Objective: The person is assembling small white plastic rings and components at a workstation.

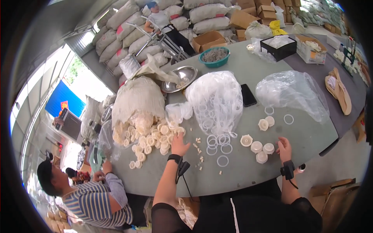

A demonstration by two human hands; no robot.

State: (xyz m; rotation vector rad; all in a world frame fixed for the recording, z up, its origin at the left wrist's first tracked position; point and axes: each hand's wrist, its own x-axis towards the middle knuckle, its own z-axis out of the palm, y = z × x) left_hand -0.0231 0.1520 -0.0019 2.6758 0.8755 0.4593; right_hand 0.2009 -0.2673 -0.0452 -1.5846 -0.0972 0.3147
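Note:
My left hand [180, 145] reaches to the right edge of a heap of cream plastic caps [151, 139]. Its fingers touch the caps there, and the thumb stands apart. The heap spills from the mouth of a large woven sack [138, 97] lying on the table. On the right, my right hand [284, 149] hovers beside a small group of cream caps [256, 146], fingers apart and nothing visible in them. Two more caps [265, 123] sit just behind. Clear rings [222, 160] lie between my hands, in front of a clear bag of rings [213, 99].
Small cream pieces [201, 159] are scattered near my left hand. Behind stand a steel bowl [186, 75], a teal basin [215, 62] and a black phone [248, 95]. A clear plastic bag [291, 93] lies at right. A person in stripes [97, 202] sits at left; another stands behind.

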